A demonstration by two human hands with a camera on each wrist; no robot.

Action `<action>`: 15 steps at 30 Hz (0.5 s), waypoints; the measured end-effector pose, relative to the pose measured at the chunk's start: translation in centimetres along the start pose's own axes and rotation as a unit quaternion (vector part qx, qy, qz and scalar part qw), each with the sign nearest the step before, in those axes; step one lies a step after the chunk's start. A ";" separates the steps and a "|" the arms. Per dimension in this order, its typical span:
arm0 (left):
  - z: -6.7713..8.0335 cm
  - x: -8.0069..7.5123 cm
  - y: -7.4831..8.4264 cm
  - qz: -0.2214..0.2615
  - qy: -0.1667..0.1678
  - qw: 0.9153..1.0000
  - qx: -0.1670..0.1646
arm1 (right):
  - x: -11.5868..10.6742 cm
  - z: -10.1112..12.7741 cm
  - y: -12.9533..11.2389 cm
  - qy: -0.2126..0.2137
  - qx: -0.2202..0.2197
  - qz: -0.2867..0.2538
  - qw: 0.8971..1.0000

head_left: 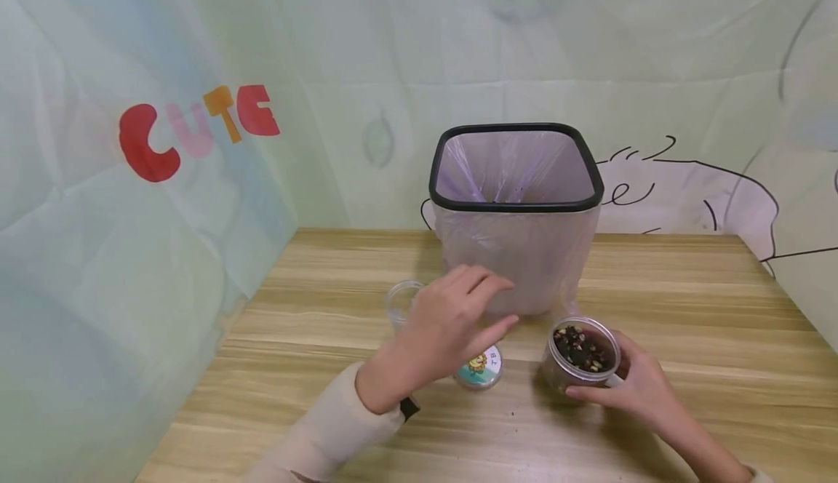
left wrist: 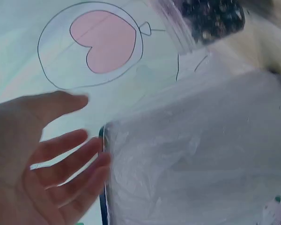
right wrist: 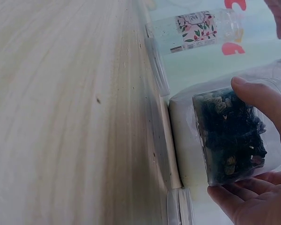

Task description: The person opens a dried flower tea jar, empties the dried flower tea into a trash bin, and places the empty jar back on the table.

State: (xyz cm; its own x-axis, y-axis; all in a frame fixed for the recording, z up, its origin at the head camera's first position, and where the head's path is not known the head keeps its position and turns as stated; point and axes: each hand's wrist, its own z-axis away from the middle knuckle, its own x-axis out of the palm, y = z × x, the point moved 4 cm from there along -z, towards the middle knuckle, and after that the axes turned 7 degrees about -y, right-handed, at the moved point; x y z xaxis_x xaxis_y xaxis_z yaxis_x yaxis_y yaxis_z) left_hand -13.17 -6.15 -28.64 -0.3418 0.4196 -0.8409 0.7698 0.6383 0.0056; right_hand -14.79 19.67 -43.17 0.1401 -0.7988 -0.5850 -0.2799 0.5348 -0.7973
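We are gripping the open jar (head_left: 581, 352) of dark dried bits with our right hand (head_left: 638, 388), fingers and thumb curling round its wall as it is standing on the wooden surface (head_left: 687, 337) just in front of the lined bin (head_left: 517, 214). Our left hand (head_left: 445, 326) is hovering relaxed and empty over the round lid (head_left: 483, 368), beside a clear empty jar (head_left: 401, 301).

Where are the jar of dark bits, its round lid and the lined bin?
jar of dark bits (head_left: 581, 350), head view, on its contents.
round lid (head_left: 483, 366), head view, on its sticker.
lined bin (head_left: 517, 206), head view, front rim.
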 end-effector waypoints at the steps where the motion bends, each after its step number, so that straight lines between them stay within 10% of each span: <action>1: -0.1 -0.4 -0.3 0.013 0.019 1.000 -0.006 | 0.0 0.0 0.0 -0.001 0.000 0.000 1.000; 8: -1.3 -3.6 -2.7 0.080 0.114 0.988 -0.060 | 0.0 0.0 0.2 0.006 -0.018 -0.019 1.000; 15: -2.5 -4.7 -5.3 0.097 0.137 0.978 -0.124 | -0.1 0.0 0.3 0.006 -0.026 -0.031 0.999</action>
State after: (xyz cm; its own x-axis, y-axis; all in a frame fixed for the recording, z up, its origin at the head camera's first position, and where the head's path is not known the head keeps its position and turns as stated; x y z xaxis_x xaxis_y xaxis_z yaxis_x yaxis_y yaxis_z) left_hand -17.03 -9.88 -23.34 -0.3599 0.6844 -0.6341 0.6919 0.6517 0.3106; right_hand -14.84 19.88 -43.33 0.1480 -0.8332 -0.5328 -0.3196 0.4695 -0.8230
